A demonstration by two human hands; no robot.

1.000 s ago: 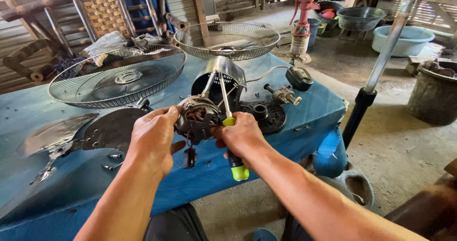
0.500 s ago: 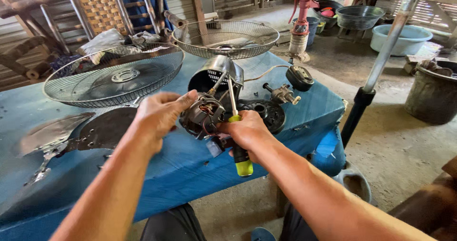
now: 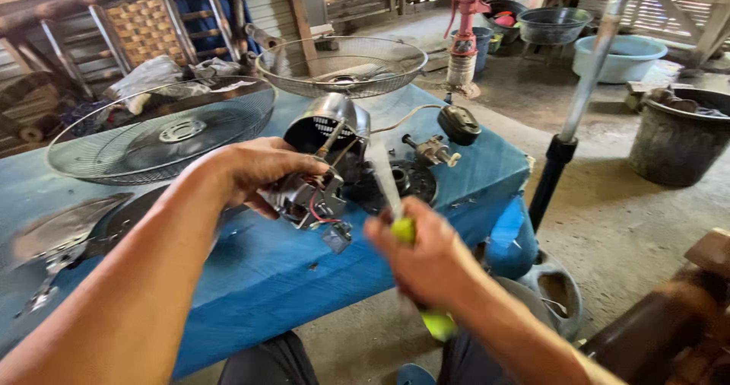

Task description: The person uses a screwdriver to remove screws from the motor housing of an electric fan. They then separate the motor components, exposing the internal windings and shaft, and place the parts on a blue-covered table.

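My left hand grips a small fan motor with red and dark wires, holding it just above the blue table. My right hand is closed on a screwdriver with a yellow-green handle; its blurred shaft points up toward the motor, the tip clear of it. Behind the motor sit a silver motor housing and a black round part.
Two wire fan guards lie at the table's back, a fan blade at the left. A metal pole stands right of the table. Buckets, a basin and a red hand pump stand on the ground beyond.
My right hand has pulled back toward me and down with the screwdriver, away from the motor. My left hand has kept hold of the motor and turned it.
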